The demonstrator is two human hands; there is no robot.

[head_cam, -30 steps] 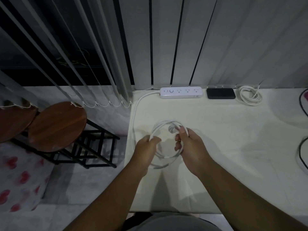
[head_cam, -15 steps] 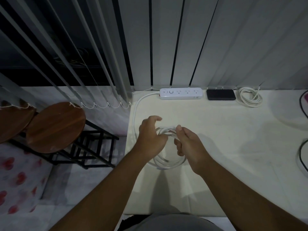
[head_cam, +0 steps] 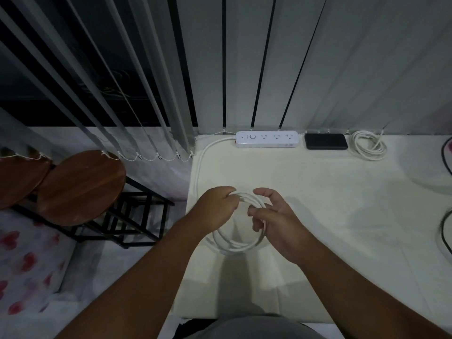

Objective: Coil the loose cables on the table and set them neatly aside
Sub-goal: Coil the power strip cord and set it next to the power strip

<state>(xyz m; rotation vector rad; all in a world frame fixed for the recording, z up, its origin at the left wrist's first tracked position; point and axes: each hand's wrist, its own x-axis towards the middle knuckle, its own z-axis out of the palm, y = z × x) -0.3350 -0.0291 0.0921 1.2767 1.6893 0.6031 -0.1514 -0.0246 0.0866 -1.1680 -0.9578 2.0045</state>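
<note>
- Left hand (head_cam: 216, 209) grips the top-left of the white cable coil (head_cam: 241, 243), fingers curled over the strands, knuckles up.
- Right hand (head_cam: 277, 217) holds the coil's right side; lower fingers curl round the strands, index finger and thumb stick out loosely above the coil.
- Coil hangs between both hands just over the table (head_cam: 318, 216), near its left front part; bottom loops touch or almost touch the surface, cannot tell which.
- Both forearms come in from the bottom edge, angled toward each other, wrists over the table.
- Coil's cable continues as a long strand (head_cam: 199, 167) running up the left table edge to the power strip (head_cam: 267, 139).
- Power strip lies flat at the back edge of the table, against the blinds (head_cam: 244, 62).
- Black flat box (head_cam: 326, 141) just right of the power strip, not touching it.
- Second white coil (head_cam: 368, 148) lies right of the black box, already wound, near the back edge.
- Black cable (head_cam: 445, 155) curves in at the far right edge of the table, partly cut off by the view; another dark loop lower on the same edge.
- Nothing blocks the hands; the area round the coil is plain cream tabletop.
- Two round wooden stools (head_cam: 80, 187) stand left of the table on black frames, overlapping in view.
- Floor cover with red blotches (head_cam: 22, 265) at lower left.
</note>
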